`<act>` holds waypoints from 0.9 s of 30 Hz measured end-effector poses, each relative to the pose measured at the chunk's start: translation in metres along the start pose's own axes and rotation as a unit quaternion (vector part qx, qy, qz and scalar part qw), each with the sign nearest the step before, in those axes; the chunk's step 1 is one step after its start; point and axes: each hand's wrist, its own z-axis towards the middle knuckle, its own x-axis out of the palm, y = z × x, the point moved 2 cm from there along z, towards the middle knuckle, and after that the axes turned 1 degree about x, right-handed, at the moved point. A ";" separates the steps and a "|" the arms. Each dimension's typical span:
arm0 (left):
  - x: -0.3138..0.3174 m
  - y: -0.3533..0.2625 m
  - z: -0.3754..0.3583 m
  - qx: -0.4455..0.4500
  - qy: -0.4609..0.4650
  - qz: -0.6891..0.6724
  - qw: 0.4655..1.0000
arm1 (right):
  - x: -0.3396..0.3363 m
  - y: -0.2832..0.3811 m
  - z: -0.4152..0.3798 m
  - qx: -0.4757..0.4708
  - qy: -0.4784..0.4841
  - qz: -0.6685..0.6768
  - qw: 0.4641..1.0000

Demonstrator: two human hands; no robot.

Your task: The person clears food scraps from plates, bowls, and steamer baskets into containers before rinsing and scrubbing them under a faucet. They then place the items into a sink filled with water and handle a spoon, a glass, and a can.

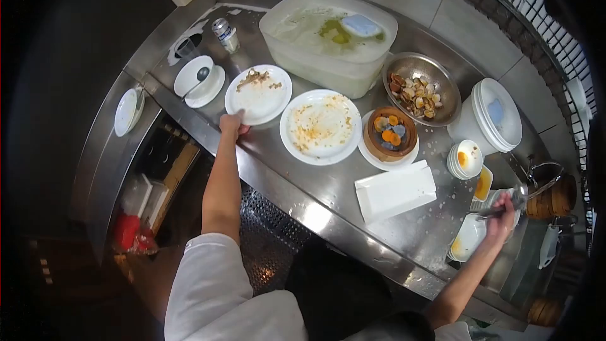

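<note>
At the counter's front edge, my left hand (233, 124) grips the near rim of a white plate (259, 102) with brown food scraps, thumb on top. Beside it lies a second white plate (320, 127), smeared with orange-brown residue. Over the sink on the right, my right hand (500, 216) is closed around a shiny metal utensil (519, 198) whose exact kind I cannot tell. Below that hand is a white rectangular dish (468, 238) with yellow residue. Small stacked white bowls (464, 160) stand close by.
A big plastic tub (325, 63) of cloudy water stands at the back. A steel bowl (421, 89) holds shells. A bamboo steamer (391, 136), a white rectangular plate (396, 191), a white bucket (486, 117), a can (225, 35) and a white bowl (199, 81) with a spoon surround the plates.
</note>
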 end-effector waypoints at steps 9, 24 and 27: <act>-0.007 0.000 -0.008 0.118 -0.161 -0.121 0.972 | 0.428 -0.169 -0.015 0.228 0.263 -0.061 0.936; -0.116 -0.036 -0.068 0.149 0.071 -0.221 0.961 | 0.245 -0.310 -0.154 0.197 0.179 -0.514 0.815; -0.124 -0.050 -0.077 0.141 0.104 -0.223 0.959 | 0.247 -0.349 -0.144 0.193 0.138 -0.340 0.910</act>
